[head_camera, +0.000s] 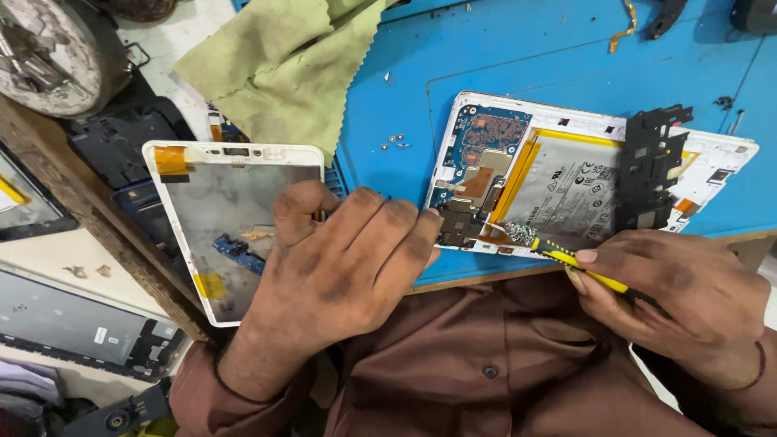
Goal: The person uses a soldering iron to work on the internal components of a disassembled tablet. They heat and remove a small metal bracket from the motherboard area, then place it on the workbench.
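Head view looks down on a blue work mat (526,57) at the near edge of a wooden desk (73,194), with a green cloth (275,73) at the mat's far left corner and loose screws (394,142) beside it. An opened tablet (566,178) lies at the mat's near edge, its shell holding a battery (566,190), a blue circuit board (490,133) and a black frame piece (651,166). The left hand (340,259) rests curled on the tablet's left edge, holding nothing visible, and the right hand (672,291) pinches a yellow-handled screwdriver (566,259) with its tip on the board; a white back cover (235,226) lies left.
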